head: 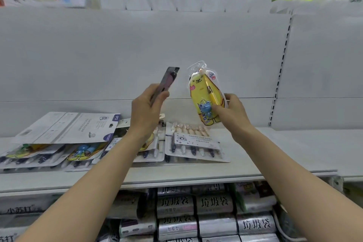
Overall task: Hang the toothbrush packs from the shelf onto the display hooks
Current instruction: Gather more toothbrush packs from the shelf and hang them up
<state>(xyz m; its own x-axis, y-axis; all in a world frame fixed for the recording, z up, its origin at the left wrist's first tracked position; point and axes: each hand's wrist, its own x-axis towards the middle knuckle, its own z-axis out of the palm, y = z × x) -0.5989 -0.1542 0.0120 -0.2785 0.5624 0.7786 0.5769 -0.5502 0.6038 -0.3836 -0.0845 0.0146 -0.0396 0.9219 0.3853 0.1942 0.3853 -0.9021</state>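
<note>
Head view: left grip (147,110) is clamped on a dark toothbrush pack (166,81), seen edge-on and tilted right, raised above the shelf (275,143). Just right of it, right grip (234,113) pinches a yellow cartoon toothbrush pack (204,92) by its lower right edge, held upright. Below both, spare packs (196,144) lie flat on the shelf, from far left to centre.

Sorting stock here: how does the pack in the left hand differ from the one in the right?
The dark pack in the left hand is narrow and turned nearly edge-on; the yellow pack in the right hand is wider, cartoon-printed, facing the camera. Both are held up, tilted, above the shelf.
</note>
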